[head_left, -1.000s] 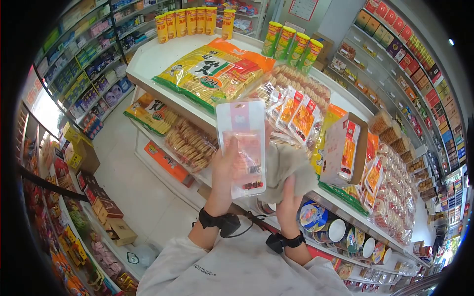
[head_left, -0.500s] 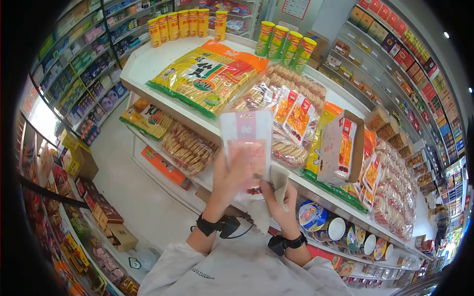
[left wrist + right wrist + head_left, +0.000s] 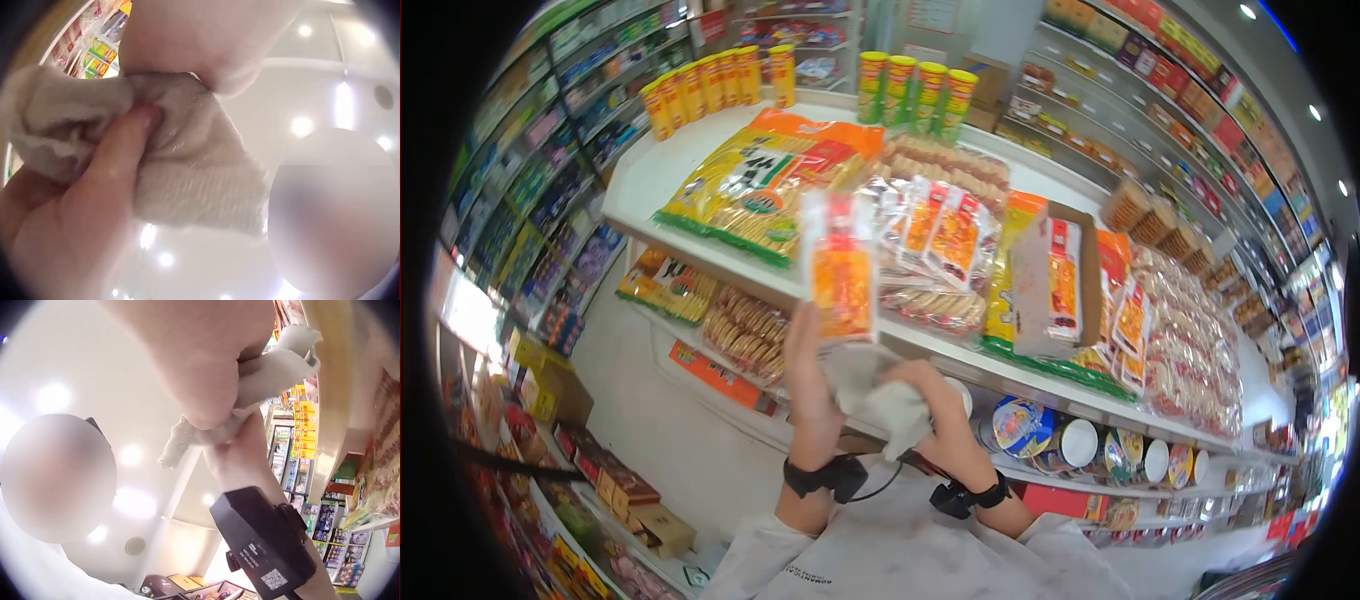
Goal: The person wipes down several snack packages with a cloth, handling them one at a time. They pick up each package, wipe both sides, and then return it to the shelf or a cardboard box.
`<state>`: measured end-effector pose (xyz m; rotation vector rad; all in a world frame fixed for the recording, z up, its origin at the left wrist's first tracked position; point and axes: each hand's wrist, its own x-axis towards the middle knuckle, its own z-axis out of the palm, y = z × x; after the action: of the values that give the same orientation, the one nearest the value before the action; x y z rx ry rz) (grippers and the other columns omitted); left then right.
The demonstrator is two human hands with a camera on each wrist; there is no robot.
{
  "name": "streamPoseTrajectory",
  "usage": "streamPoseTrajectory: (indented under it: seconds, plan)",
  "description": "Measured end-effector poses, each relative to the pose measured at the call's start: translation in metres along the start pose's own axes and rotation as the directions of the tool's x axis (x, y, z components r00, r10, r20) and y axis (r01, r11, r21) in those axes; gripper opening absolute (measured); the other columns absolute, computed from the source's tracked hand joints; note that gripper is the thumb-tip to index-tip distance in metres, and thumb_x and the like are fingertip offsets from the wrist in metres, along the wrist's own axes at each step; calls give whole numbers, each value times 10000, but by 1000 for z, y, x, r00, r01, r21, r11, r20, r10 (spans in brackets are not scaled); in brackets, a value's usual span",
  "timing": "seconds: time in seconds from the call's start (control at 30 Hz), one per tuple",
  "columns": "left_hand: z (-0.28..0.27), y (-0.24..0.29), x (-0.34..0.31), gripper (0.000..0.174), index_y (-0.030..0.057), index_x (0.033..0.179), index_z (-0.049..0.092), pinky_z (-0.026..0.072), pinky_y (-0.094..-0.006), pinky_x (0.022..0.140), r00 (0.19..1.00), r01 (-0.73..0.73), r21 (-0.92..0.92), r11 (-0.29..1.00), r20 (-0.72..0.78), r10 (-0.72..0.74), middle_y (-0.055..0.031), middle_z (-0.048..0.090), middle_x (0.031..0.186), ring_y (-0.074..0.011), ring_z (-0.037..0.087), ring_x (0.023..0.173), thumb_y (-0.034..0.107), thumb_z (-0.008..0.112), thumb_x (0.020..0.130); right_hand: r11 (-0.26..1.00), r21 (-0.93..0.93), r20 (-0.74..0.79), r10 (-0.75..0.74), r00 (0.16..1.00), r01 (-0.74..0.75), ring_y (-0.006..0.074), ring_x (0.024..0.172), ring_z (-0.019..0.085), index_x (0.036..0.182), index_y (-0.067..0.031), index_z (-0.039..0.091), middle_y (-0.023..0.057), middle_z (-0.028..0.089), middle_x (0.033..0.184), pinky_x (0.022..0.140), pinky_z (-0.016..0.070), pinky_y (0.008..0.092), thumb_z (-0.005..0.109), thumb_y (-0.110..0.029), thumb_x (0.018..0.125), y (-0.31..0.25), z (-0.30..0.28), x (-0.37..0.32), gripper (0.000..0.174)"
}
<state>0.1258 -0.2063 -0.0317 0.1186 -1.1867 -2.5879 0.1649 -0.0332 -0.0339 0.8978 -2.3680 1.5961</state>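
In the head view a flat clear-edged packet [image 3: 842, 275] with an orange printed panel stands upright, somewhat blurred. Along its lower left edge the left hand [image 3: 812, 375] holds it. A grey-beige cloth [image 3: 890, 408] lies against the packet's bottom, gripped by the right hand [image 3: 937, 400]. In the left wrist view the right thumb presses on the cloth [image 3: 194, 169], just under the left hand [image 3: 194, 37]. The right wrist view has the cloth [image 3: 275, 372] bunched in the right hand [image 3: 200, 369]; the packet cannot be made out there.
A white display shelf [image 3: 635, 185] carries a large yellow noodle bag [image 3: 760, 185], similar orange packets [image 3: 955, 240], an open box [image 3: 1030, 290] and upright cans [image 3: 915, 95]. Lower shelves hold round tubs [image 3: 1020, 425]. Stocked shelving stands on both sides.
The packet has turned from its pale barcode side to its orange side and moved left. The cloth has shifted left to the packet's bottom, with the right hand. The head view has shifted too.
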Motion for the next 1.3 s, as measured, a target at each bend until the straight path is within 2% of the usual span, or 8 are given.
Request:
streamPoseTrajectory:
  seconds: [0.07, 0.2, 0.33, 0.6, 0.7, 0.9, 1.0, 1.3]
  plan:
    - [-1, 0, -2, 438, -9, 1394, 456, 443, -395, 1013, 997, 8, -296, 955, 75, 15, -103, 573, 1294, -214, 562, 1188, 204, 504, 1014, 956, 200, -168, 248, 954, -213, 258, 1146, 579, 1258, 15, 538, 141, 607, 1219, 969, 448, 353, 594, 67, 732, 2, -7, -6, 531]
    - [21, 2, -20, 362, -26, 1329, 486, 453, -397, 1001, 992, -53, -177, 983, 101, 72, -114, 586, 1264, -216, 571, 1175, 172, 493, 1026, 733, 528, -183, 592, 785, -429, 158, 1012, 606, 1235, 20, 551, 83, 650, 1101, 863, 489, 311, 662, -82, 831, -19, -14, -3, 432]
    - [34, -16, -37, 334, -38, 1313, 498, 473, -347, 962, 979, -51, 6, 999, 198, 49, -129, 595, 1239, -187, 595, 1120, 151, 485, 1038, 970, 204, -309, 193, 931, -133, 180, 965, 626, 1171, 7, 574, 113, 651, 1046, 839, 494, 309, 713, -93, 812, -1, -10, -13, 398]
    - [68, -28, -40, 317, -82, 1234, 562, 430, -253, 914, 821, -194, 469, 862, 558, -119, -86, 646, 1111, -115, 574, 1007, 158, 479, 1043, 995, -42, -670, 40, 742, -91, 154, 983, 583, 1139, -8, 550, 113, 599, 1048, 855, 462, 292, 643, 20, 795, -14, -65, -51, 357]
    - [100, -28, -35, 277, -49, 1212, 609, 446, -286, 918, 749, -156, 325, 933, 655, -103, -106, 668, 1079, -174, 604, 995, 120, 527, 1009, 997, -68, -935, -50, 351, -40, 141, 980, 565, 1149, -14, 555, 80, 597, 1056, 859, 458, 293, 578, -56, 934, 0, -86, -60, 220]
    - [129, -57, 19, 142, -18, 1010, 711, 485, -304, 857, 590, -597, 331, 731, 799, 120, -114, 686, 1011, -186, 640, 938, 42, 668, 888, 967, 38, -999, 33, -22, -253, 179, 1031, 570, 1232, 19, 540, 113, 584, 1136, 962, 428, 313, 556, -41, 960, 36, -180, -90, 280]
    - [164, -61, 30, 156, 4, 980, 719, 486, -298, 842, 545, -693, 290, 660, 810, 215, -121, 684, 976, -190, 644, 913, 38, 727, 828, 871, -111, -992, -68, 106, -478, 231, 1126, 553, 1260, 40, 522, 147, 576, 1183, 1018, 396, 331, 558, 7, 898, 73, -209, -120, 365]
    - [226, -145, 56, 821, -42, 1250, 547, 335, -508, 1081, 192, -981, 191, 23, 976, 100, -267, 557, 1257, -362, 521, 1215, 485, 806, 677, 943, -126, -988, -148, -50, -309, 253, 1250, 484, 1374, 56, 409, 174, 499, 1348, 1079, 343, 353, 560, -158, 1002, 67, -182, -130, 455]
